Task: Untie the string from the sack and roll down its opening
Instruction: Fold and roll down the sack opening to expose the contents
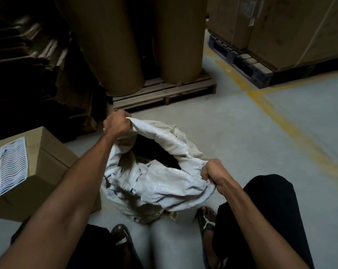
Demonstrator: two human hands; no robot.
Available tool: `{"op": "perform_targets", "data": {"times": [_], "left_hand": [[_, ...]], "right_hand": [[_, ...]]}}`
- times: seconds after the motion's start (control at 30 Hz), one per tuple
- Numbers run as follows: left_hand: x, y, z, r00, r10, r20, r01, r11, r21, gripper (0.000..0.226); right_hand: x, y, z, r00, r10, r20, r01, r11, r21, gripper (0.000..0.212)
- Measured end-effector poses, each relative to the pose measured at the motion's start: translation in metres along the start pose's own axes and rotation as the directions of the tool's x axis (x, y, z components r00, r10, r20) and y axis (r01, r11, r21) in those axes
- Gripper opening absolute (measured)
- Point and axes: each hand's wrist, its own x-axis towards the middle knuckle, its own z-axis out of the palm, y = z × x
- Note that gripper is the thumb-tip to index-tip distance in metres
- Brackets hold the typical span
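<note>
One white sack (pixel 160 177) sits between two gripping hands, left hand (pixel 116 124) and right hand (pixel 212 171). Beyond the fingers: two brown paper rolls (pixel 109 45), two pallets (pixel 164 92). Left of them, one labelled carton (pixel 47 167). Two sandals (pixel 206 222) nearer.

Both hands fisted, L hand (pixel 116 124) raised fwd, R hand (pixel 211 171) nearer, arms extended
</note>
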Motion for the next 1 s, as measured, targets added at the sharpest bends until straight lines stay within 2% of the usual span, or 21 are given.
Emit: {"op": "perform_targets", "data": {"times": [0.1,0.13,0.2,0.27,0.33,0.37,0.47,0.53,0.57,0.6,0.67,0.7,0.77,0.8,0.83,0.87,0.9,0.93,0.97,1.0], "left_hand": [[-0.008,0.014,0.008,0.98,0.154,0.129,-0.161,0.986,0.042,0.018],[-0.011,0.017,0.009,0.965,0.2,0.169,-0.218,0.971,0.095,0.025],[-0.018,0.02,0.014,0.927,0.304,0.219,-0.359,0.888,0.288,0.058],[-0.028,0.024,0.022,0.867,0.462,0.188,-0.498,0.784,0.371,0.093],[-0.041,0.03,0.031,0.793,0.593,0.142,-0.6,0.719,0.35,0.109],[-0.046,0.035,0.038,0.75,0.646,0.142,-0.648,0.676,0.35,0.109],[-0.061,0.054,0.061,0.634,0.755,0.17,-0.751,0.548,0.367,0.087],[-0.069,0.067,0.073,0.606,0.79,0.094,-0.781,0.57,0.256,0.046],[-0.07,0.073,0.075,0.632,0.773,0.043,-0.767,0.617,0.179,0.018],[-0.071,0.078,0.073,0.706,0.707,0.044,-0.706,0.697,0.127,0.008],[-0.069,0.086,0.071,0.815,0.569,0.112,-0.579,0.808,0.107,0.013],[-0.067,0.088,0.068,0.838,0.53,0.134,-0.543,0.834,0.097,0.016],[-0.059,0.088,0.064,0.866,0.456,0.204,-0.478,0.875,0.073,0.036],[-0.055,0.086,0.061,0.876,0.411,0.252,-0.438,0.897,0.06,0.041],[-0.052,0.086,0.061,0.879,0.364,0.309,-0.398,0.916,0.053,0.042],[-0.05,0.088,0.06,0.873,0.326,0.363,-0.363,0.931,0.038,0.038],[-0.048,0.092,0.062,0.852,0.298,0.431,-0.34,0.94,0.022,0.028],[-0.049,0.097,0.063,0.818,0.282,0.502,-0.33,0.944,0.007,0.015],[-0.05,0.103,0.064,0.781,0.273,0.561,-0.322,0.947,-0.012,0.012],[-0.051,0.108,0.067,0.748,0.254,0.613,-0.307,0.951,-0.02,0.016]], "right_hand": [[0.0,0.001,0.004,0.994,0.095,0.052,-0.098,0.993,0.06,0.017],[-0.002,0.001,0.005,0.991,0.109,0.079,-0.116,0.989,0.093,0.021],[-0.003,0.0,0.008,0.982,0.123,0.14,-0.147,0.973,0.175,0.03],[-0.004,0.0,0.012,0.978,0.112,0.174,-0.152,0.959,0.238,0.032],[-0.005,-0.001,0.015,0.978,0.093,0.185,-0.143,0.949,0.28,0.032],[-0.004,0.0,0.015,0.977,0.095,0.192,-0.15,0.943,0.298,0.033],[-0.001,0.005,0.016,0.967,0.103,0.232,-0.182,0.918,0.351,0.045],[0.0,0.008,0.016,0.963,0.093,0.252,-0.188,0.902,0.389,0.045],[0.0,0.009,0.017,0.962,0.093,0.258,-0.194,0.896,0.4,0.04],[-0.001,0.008,0.017,0.958,0.097,0.272,-0.204,0.894,0.399,0.036],[-0.004,0.001,0.016,0.952,0.103,0.287,-0.211,0.902,0.376,0.036],[-0.007,-0.004,0.014,0.958,0.093,0.27,-0.184,0.924,0.335,0.03],[-0.01,-0.013,0.013,0.979,0.037,0.2,-0.088,0.963,0.254,0.015],[-0.011,-0.017,0.014,0.986,-0.003,0.164,-0.033,0.976,0.216,0.024],[-0.011,-0.019,0.017,0.991,-0.05,0.124,0.033,0.99,0.138,0.046],[-0.01,-0.019,0.022,0.991,-0.105,0.087,0.107,0.994,-0.019,0.074],[-0.01,-0.016,0.029,0.988,-0.153,0.037,0.157,0.946,-0.282,0.1],[-0.01,-0.01,0.038,0.98,-0.201,-0.005,0.168,0.836,-0.522,0.119],[-0.011,-0.003,0.047,0.974,-0.225,-0.018,0.158,0.737,-0.657,0.13],[-0.011,0.004,0.055,0.976,-0.217,-0.014,0.147,0.707,-0.692,0.131]]}}
